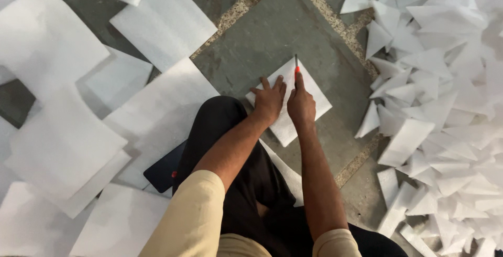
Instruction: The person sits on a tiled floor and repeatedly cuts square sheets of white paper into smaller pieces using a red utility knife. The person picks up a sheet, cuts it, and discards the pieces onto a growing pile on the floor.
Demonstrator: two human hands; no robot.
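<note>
Large white foam sheets cover the floor at left. The left hand presses, fingers spread, on a white square sheet; the right hand grips an orange-handled cutter over it. Cut triangles pile at right.

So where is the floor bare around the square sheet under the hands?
Bare stone floor lies beyond the square sheet, and between it and the cut triangle pile. Large white sheets crowd the left.

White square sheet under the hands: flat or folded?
Flat. The white square sheet lies spread on the floor tile, left hand pressing it, right hand holding an orange-handled cutter on it.
</note>
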